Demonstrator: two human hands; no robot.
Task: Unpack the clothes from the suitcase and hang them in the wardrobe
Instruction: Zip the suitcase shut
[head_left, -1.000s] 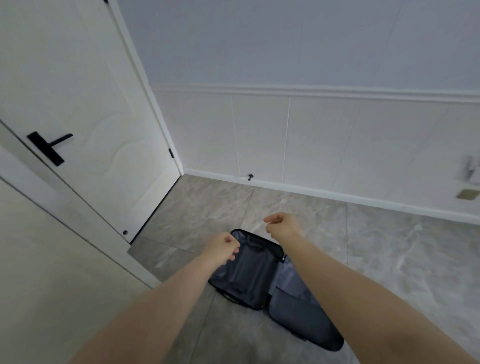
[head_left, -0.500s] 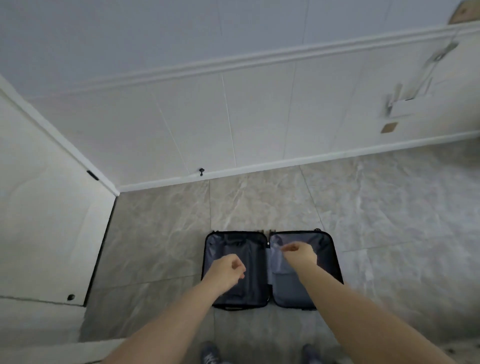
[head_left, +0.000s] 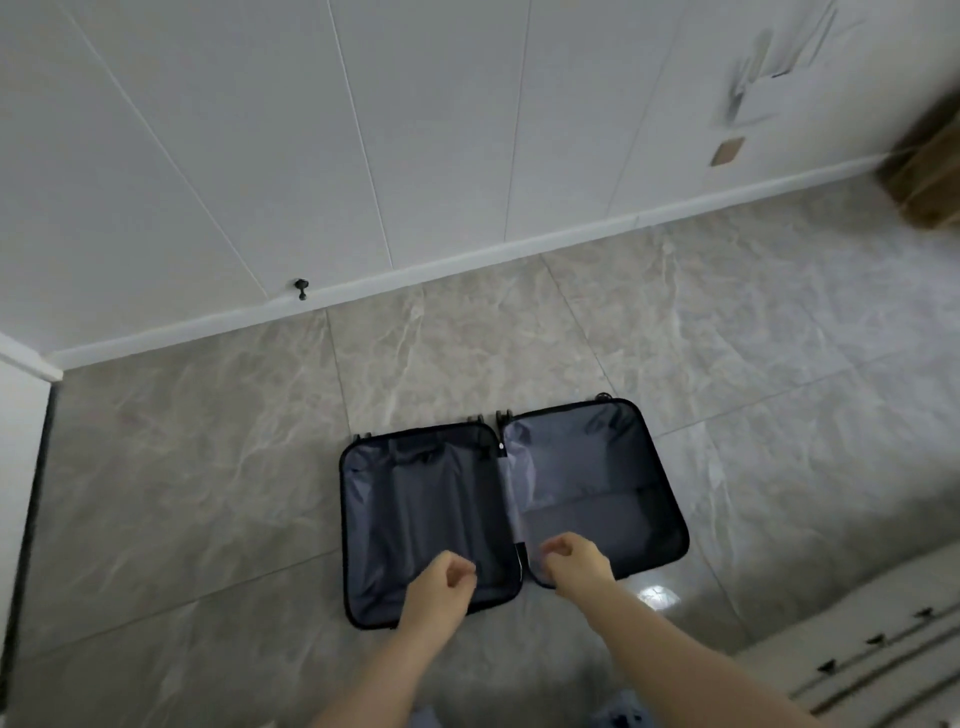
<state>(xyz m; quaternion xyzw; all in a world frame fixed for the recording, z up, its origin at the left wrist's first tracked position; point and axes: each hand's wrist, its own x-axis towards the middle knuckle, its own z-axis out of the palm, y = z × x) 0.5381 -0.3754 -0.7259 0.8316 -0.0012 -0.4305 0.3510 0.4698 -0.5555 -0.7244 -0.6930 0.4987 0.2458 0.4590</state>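
A black suitcase (head_left: 644, 499) lies wide open on the grey tiled floor, both halves showing dark lining and no clothes that I can see. My left hand (head_left: 441, 584) hovers over the near edge of the left half, fingers curled, holding nothing. My right hand (head_left: 576, 561) hovers over the near edge of the right half by the central hinge, fingers also curled with nothing in them. The wardrobe is not in view.
A white panelled wall with a skirting board runs behind the suitcase, with a black door stop (head_left: 301, 287) low on it. A brown wooden piece (head_left: 924, 176) stands at the far right. A white surface with dark marks (head_left: 878, 649) lies at the lower right.
My view has swung from the door on the left down onto the suitcase, which is now closer and square in front. Both hands stay curled and have dropped to its near edge.
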